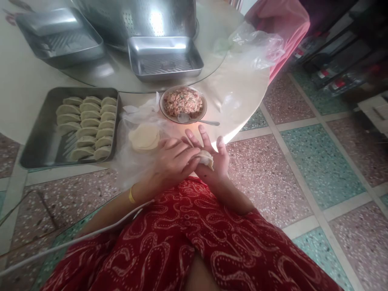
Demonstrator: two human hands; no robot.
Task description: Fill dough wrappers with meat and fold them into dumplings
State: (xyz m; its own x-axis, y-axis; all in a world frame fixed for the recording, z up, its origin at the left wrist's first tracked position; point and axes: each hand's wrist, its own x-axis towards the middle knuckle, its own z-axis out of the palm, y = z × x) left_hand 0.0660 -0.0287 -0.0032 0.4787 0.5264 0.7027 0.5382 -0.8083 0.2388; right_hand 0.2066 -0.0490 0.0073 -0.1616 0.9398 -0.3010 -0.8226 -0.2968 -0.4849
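Observation:
A pale dumpling (206, 159) is pinched at one end between the thumb and fingers of my left hand (172, 161), which wears a yellow band at the wrist. Against its other side lies the upturned palm of my right hand (220, 161), fingers and thumb spread apart. Just left of my hands, a stack of round dumpling wrappers (144, 136) rests on a clear plastic bag (127, 161). Beyond my fingers stands a bowl (161, 111) of minced filling (183, 101), with a metal spoon (206, 121) lying across its near rim.
Rows of folded dumplings (90, 114) fill much of a metal tray (42, 149) at left. Two more metal trays (166, 74) (75, 56) and a large perforated pot (121, 20) sit farther back. Crumpled plastic (257, 44) lies at the right. A white cable (79, 238) crosses my left forearm.

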